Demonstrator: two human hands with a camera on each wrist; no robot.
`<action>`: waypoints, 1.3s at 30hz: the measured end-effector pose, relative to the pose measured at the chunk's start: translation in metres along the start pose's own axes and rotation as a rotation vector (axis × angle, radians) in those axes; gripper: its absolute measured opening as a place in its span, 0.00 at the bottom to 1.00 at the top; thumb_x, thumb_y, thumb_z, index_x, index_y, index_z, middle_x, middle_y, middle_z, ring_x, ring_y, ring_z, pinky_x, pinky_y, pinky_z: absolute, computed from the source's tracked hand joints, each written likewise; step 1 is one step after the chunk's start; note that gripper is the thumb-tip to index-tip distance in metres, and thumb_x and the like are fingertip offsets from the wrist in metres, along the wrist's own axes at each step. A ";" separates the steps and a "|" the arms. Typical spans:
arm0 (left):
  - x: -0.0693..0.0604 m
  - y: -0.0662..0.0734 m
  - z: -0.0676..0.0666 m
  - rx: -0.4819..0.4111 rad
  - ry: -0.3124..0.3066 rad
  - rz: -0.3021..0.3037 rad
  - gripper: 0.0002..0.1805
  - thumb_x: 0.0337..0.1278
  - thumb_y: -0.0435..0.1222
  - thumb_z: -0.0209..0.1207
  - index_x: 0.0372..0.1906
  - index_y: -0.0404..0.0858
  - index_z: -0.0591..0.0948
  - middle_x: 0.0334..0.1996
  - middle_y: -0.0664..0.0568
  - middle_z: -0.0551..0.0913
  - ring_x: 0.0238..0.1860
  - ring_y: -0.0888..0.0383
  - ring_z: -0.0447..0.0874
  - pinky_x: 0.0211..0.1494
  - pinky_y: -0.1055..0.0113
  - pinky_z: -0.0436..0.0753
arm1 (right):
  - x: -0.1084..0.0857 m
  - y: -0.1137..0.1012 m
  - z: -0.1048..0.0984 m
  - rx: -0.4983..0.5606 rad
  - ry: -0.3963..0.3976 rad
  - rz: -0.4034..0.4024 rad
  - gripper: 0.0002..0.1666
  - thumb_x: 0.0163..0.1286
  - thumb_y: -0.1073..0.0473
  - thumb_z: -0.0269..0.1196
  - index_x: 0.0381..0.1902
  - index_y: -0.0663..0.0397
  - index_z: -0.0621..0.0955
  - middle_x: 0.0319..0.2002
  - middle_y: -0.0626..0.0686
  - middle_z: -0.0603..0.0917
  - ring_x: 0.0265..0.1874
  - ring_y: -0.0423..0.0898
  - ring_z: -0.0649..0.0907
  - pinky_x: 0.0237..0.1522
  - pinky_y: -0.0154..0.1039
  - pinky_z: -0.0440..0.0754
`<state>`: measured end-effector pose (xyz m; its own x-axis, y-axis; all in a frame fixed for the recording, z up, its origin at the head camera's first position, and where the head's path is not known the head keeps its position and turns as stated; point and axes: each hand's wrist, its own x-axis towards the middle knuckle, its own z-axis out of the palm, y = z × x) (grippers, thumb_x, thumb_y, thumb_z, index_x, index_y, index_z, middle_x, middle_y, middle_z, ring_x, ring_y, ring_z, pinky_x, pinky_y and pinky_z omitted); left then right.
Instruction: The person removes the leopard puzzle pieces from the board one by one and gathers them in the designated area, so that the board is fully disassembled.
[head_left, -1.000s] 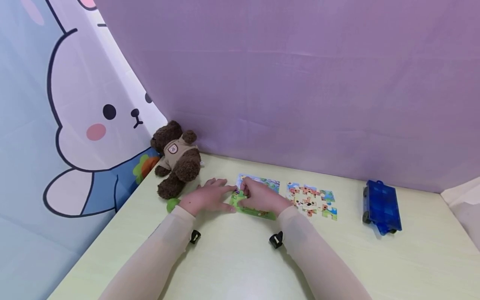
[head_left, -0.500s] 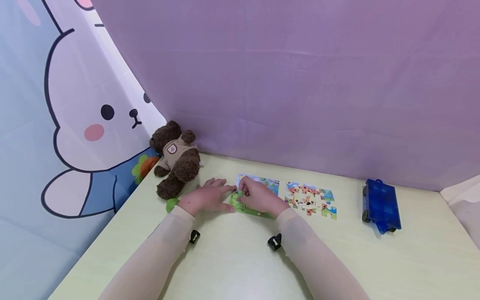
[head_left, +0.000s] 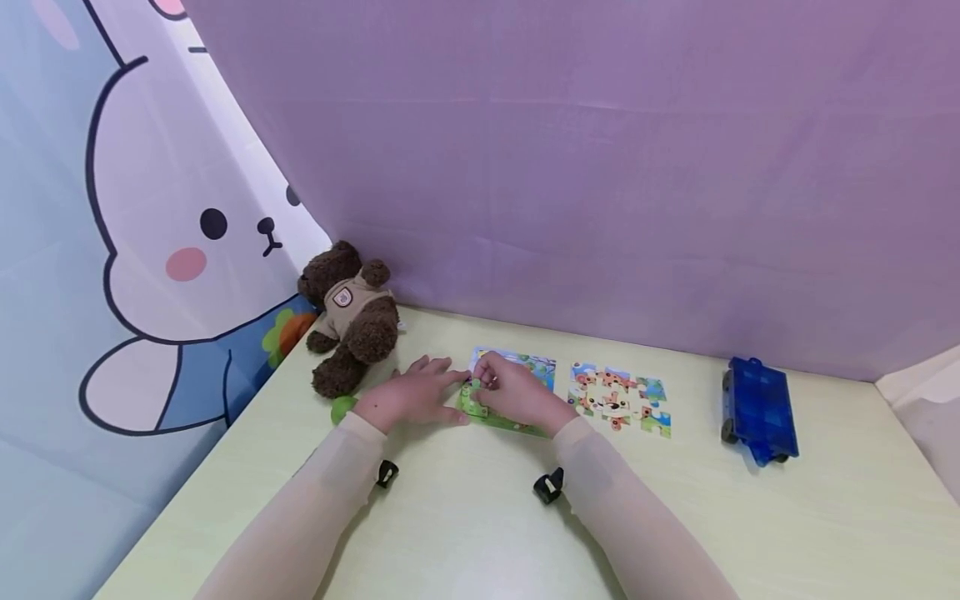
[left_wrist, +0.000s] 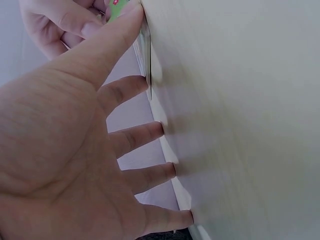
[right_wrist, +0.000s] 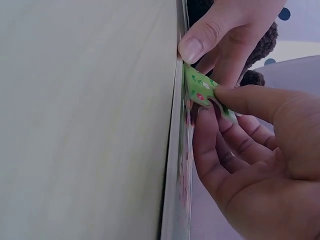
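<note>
Purple cloth (head_left: 525, 183) closes off the back of the table (head_left: 480, 517), and a rabbit-print hanging (head_left: 172, 192) runs along its left edge. Your right hand (head_left: 522, 393) hides much of the puzzle board (head_left: 534, 364) in the head view, so you cannot make out its middle. From the wrist cameras the board shows almost edge-on, its picture unreadable. Your left wrist partly covers a small green round thing (head_left: 342, 408) beside the brown teddy bear (head_left: 352, 312), and your sleeves are cut off at the bottom. Tabletop stretches between your forearms, and another stretch separates the joined puzzle pieces (head_left: 615, 402), just right of the board, from the blue toy cart (head_left: 761, 410) near the back edge. Your left hand (head_left: 415, 397) is spread, fingers apart and nearly straight, its fingertips resting on the table and its thumb and forefinger against the board's near left edge. Your right thumb and fingers pinch a green puzzle piece (right_wrist: 201, 84), held tilted at the left part of the board, close to your left thumb.
</note>
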<state>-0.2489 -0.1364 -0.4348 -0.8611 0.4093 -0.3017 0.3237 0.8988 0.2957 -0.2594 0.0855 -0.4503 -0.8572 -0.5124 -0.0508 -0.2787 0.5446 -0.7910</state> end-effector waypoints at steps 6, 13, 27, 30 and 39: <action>-0.001 0.000 0.000 0.003 -0.005 -0.005 0.48 0.68 0.65 0.62 0.86 0.55 0.60 0.89 0.40 0.49 0.87 0.27 0.42 0.80 0.16 0.50 | -0.005 0.000 -0.007 0.088 0.016 0.023 0.14 0.78 0.57 0.66 0.56 0.51 0.76 0.46 0.52 0.82 0.35 0.45 0.81 0.35 0.38 0.83; -0.002 -0.001 -0.001 0.006 -0.008 -0.003 0.48 0.68 0.65 0.62 0.86 0.54 0.60 0.89 0.41 0.48 0.87 0.27 0.41 0.79 0.15 0.48 | -0.010 0.008 -0.016 0.116 0.031 0.032 0.16 0.77 0.58 0.67 0.57 0.52 0.76 0.46 0.53 0.82 0.35 0.45 0.84 0.36 0.38 0.86; -0.003 -0.002 0.001 -0.019 -0.006 0.003 0.48 0.68 0.64 0.63 0.86 0.54 0.60 0.89 0.40 0.48 0.87 0.28 0.40 0.81 0.17 0.49 | -0.037 0.035 -0.045 0.167 0.051 0.078 0.17 0.79 0.58 0.65 0.60 0.56 0.75 0.47 0.56 0.81 0.40 0.49 0.88 0.47 0.43 0.92; -0.003 -0.001 0.001 -0.023 -0.007 0.010 0.48 0.68 0.64 0.63 0.86 0.55 0.60 0.89 0.41 0.47 0.87 0.28 0.40 0.81 0.18 0.49 | -0.044 0.043 -0.052 0.164 0.059 0.098 0.17 0.79 0.58 0.65 0.59 0.56 0.75 0.47 0.56 0.82 0.40 0.49 0.88 0.47 0.44 0.92; -0.003 0.000 -0.001 -0.033 -0.009 0.019 0.48 0.68 0.64 0.63 0.86 0.53 0.60 0.89 0.40 0.47 0.87 0.28 0.40 0.81 0.18 0.50 | -0.064 0.063 -0.074 0.149 0.057 0.126 0.15 0.80 0.58 0.64 0.57 0.58 0.74 0.46 0.58 0.82 0.40 0.48 0.89 0.47 0.42 0.92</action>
<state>-0.2467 -0.1375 -0.4335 -0.8514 0.4275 -0.3038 0.3263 0.8853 0.3313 -0.2542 0.2023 -0.4518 -0.9057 -0.4056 -0.1234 -0.1043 0.4952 -0.8625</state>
